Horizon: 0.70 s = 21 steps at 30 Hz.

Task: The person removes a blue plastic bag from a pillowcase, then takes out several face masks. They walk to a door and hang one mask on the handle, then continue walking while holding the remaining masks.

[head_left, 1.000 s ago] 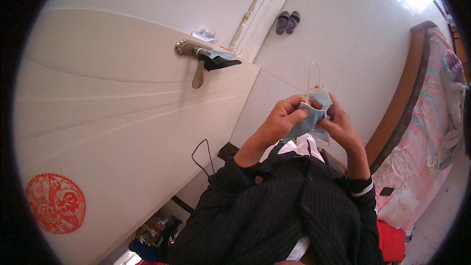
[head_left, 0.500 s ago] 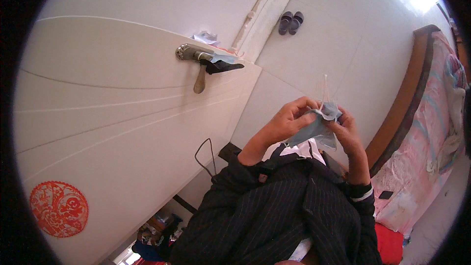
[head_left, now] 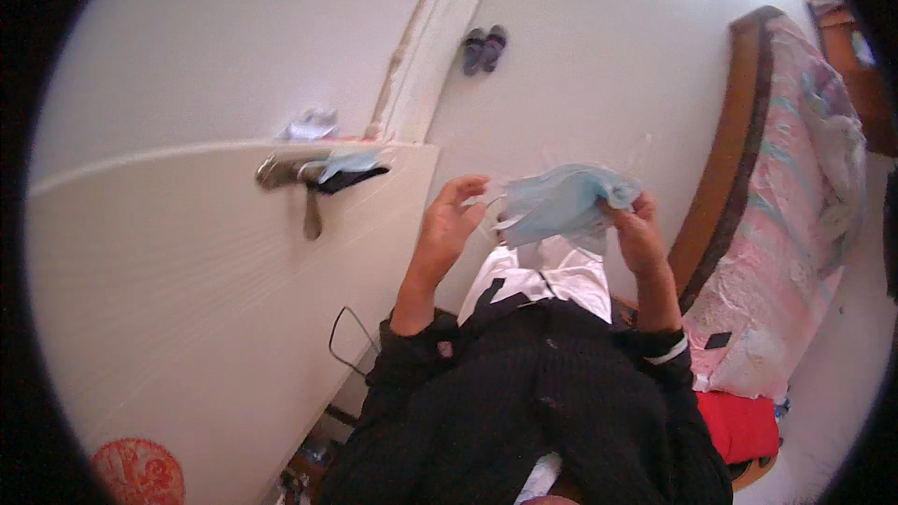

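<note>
A light blue disposable face mask [head_left: 557, 201] is spread out in front of my body, its folds and edges blurred by motion. My right hand [head_left: 643, 232] pinches its right end, where the fabric bunches up. Beside the left end, my left hand [head_left: 451, 224] is closed with curled fingers, and thin pale strands, seemingly an ear loop, run from its fingertips to the mask. Another blue mask [head_left: 354, 162] and a black cloth piece [head_left: 351, 180] hang on the metal handle [head_left: 312, 215] of the white door to my left.
The white door [head_left: 187, 299] stands close on my left, with a red round paper cutting [head_left: 140, 475] low on it. A wood-framed bed [head_left: 720, 159] with pink bedding lies on the right, a dark flat object [head_left: 718, 340] on it. Dark slippers [head_left: 484, 50] sit on the floor ahead.
My hands have moved apart, and the bunched mask is now spread between them. The left hand has shifted leftward off the mask's body. The whole view has turned somewhat.
</note>
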Each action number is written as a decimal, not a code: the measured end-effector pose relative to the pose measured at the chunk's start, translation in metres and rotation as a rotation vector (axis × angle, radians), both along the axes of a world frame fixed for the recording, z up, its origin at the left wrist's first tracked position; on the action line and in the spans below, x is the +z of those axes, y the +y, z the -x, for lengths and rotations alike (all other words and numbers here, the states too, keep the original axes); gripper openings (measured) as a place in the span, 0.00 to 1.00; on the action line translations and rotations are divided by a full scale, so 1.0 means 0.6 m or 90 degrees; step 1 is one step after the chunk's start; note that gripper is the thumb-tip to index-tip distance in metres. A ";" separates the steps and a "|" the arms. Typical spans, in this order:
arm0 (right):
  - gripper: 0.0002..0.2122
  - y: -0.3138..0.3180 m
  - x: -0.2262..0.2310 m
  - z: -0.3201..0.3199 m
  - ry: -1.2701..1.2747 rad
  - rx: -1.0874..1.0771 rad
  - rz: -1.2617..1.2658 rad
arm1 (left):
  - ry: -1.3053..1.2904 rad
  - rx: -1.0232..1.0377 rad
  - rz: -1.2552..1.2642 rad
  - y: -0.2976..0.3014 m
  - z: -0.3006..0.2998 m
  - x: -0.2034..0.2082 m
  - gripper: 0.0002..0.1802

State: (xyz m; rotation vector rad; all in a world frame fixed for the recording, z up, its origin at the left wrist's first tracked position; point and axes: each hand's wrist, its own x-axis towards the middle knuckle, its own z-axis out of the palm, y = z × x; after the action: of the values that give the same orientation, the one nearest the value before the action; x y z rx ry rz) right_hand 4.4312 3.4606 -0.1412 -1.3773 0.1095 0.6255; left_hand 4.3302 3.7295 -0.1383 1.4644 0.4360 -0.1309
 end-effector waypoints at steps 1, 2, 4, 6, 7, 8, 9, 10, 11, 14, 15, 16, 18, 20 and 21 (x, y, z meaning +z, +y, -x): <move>0.11 -0.007 0.001 -0.014 -0.016 0.012 -0.033 | -0.021 0.010 0.004 -0.008 -0.018 0.007 0.30; 0.11 -0.014 0.002 -0.030 -0.022 0.032 0.011 | -0.043 -0.019 -0.078 -0.017 -0.037 0.016 0.36; 0.09 -0.031 0.010 -0.074 -0.081 0.119 -0.015 | -0.113 -0.068 -0.234 -0.040 -0.081 0.038 0.47; 0.09 -0.033 0.013 -0.129 -0.107 0.183 0.080 | -0.137 -0.137 -0.274 -0.081 -0.136 0.058 0.54; 0.12 -0.038 0.021 -0.150 -0.112 0.208 0.126 | -0.149 -0.167 -0.297 -0.103 -0.164 0.066 0.58; 0.13 -0.049 0.032 -0.174 -0.128 0.236 0.062 | -0.167 -0.211 -0.364 -0.130 -0.193 0.075 0.61; 0.13 -0.065 0.046 -0.207 -0.168 0.315 0.048 | -0.183 -0.255 -0.436 -0.159 -0.226 0.082 0.64; 0.12 -0.082 0.062 -0.237 -0.224 0.397 0.040 | -0.177 -0.310 -0.514 -0.186 -0.259 0.090 0.67; 0.13 -0.100 0.078 -0.266 -0.211 0.421 0.029 | -0.180 -0.309 -0.486 -0.212 -0.292 0.096 0.68; 0.14 -0.155 0.123 -0.340 -0.249 0.445 0.019 | -0.176 -0.412 -0.448 -0.259 -0.383 0.103 0.66; 0.15 -0.171 0.138 -0.368 -0.284 0.440 0.013 | -0.155 -0.436 -0.384 -0.277 -0.416 0.110 0.63; 0.15 -0.189 0.150 -0.398 -0.318 0.435 0.007 | -0.194 -0.449 -0.337 -0.296 -0.448 0.110 0.62; 0.17 -0.224 0.171 -0.462 -0.297 0.487 0.031 | -0.241 -0.482 -0.233 -0.331 -0.514 0.110 0.61; 0.18 -0.250 0.188 -0.523 -0.314 0.498 0.041 | -0.230 -0.453 -0.136 -0.362 -0.576 0.116 0.49; 0.19 -0.246 0.190 -0.537 -0.334 0.496 0.049 | -0.200 -0.460 -0.091 -0.359 -0.590 0.116 0.45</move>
State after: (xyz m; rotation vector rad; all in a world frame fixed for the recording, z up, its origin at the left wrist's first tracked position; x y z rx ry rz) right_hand 4.7531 3.3130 -0.0272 -1.6082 -0.8662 0.8732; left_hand 4.6840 3.5139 -0.0685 1.6946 -0.3610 -0.4413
